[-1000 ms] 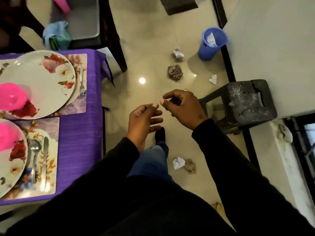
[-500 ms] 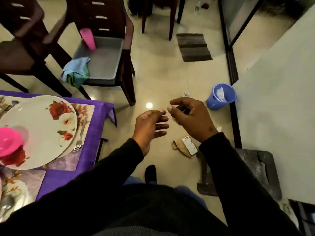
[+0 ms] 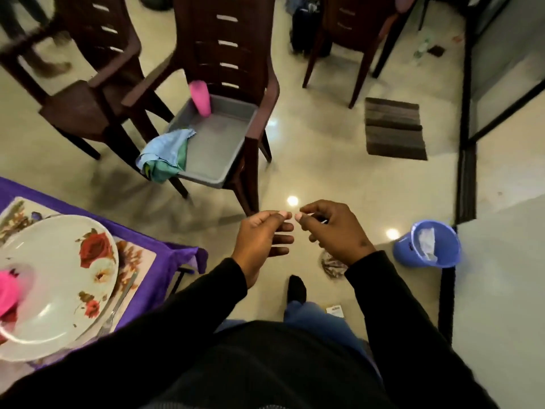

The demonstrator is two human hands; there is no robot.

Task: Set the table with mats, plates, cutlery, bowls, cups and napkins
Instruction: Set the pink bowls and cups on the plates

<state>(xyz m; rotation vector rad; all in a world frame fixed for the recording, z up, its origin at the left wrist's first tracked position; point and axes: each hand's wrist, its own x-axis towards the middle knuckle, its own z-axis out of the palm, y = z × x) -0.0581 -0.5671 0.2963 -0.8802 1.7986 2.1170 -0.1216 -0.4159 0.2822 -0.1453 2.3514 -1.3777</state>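
My left hand (image 3: pixel 262 240) and my right hand (image 3: pixel 333 228) hover side by side over the floor, thumbs almost touching, fingers loosely curled, nothing visible in either. Ahead, a grey tray (image 3: pixel 218 169) sits on a dark chair seat; in it stands a pink cup (image 3: pixel 200 97), and blue and green napkins (image 3: pixel 165 154) hang over its near left rim. At the left, the purple-clothed table (image 3: pixel 177 255) carries a floral mat (image 3: pixel 134 258), a floral plate (image 3: pixel 59 284) holding a pink bowl (image 3: pixel 8 290), and a fork (image 3: pixel 118 305) beside the plate.
Dark chairs (image 3: pixel 88 84) stand behind and beside the tray chair (image 3: pixel 230 39). A blue bin (image 3: pixel 427 246) with paper in it stands on the floor at the right beside a pale wall (image 3: pixel 501 290). Crumpled litter (image 3: pixel 331 264) lies near my feet; a striped rug (image 3: pixel 395 128) lies farther back.
The view has lifted and moved forward: the tray chair is now nearer and in full view, and the table has slid to the lower left. Both hands keep their pose, thumbs slightly closer.
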